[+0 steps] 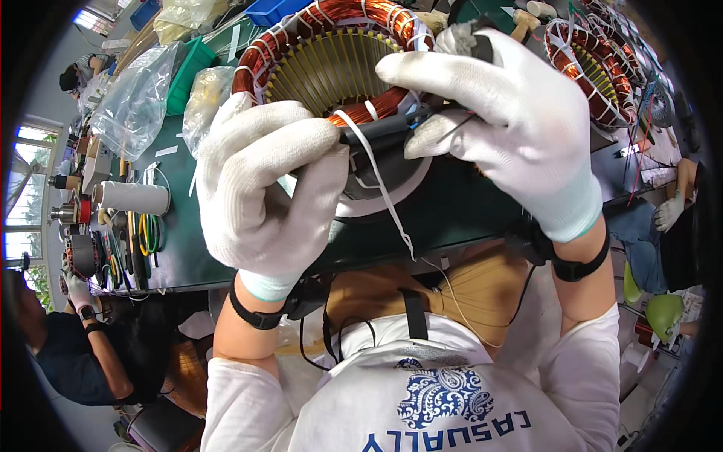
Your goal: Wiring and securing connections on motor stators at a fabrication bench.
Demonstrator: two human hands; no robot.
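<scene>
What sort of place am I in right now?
Probably a motor-winding workshop: a copper-wound stator sits just beyond your gloved hands, another stator is off to the right, and a white spool lies on the green bench.

Own hands: two, left hand and right hand. Stators: one far centre, at least one far right, overlap there muddies count. Black tube: one. Spool, left: one. Green bin: one. Bags: at least three, far left.
</scene>
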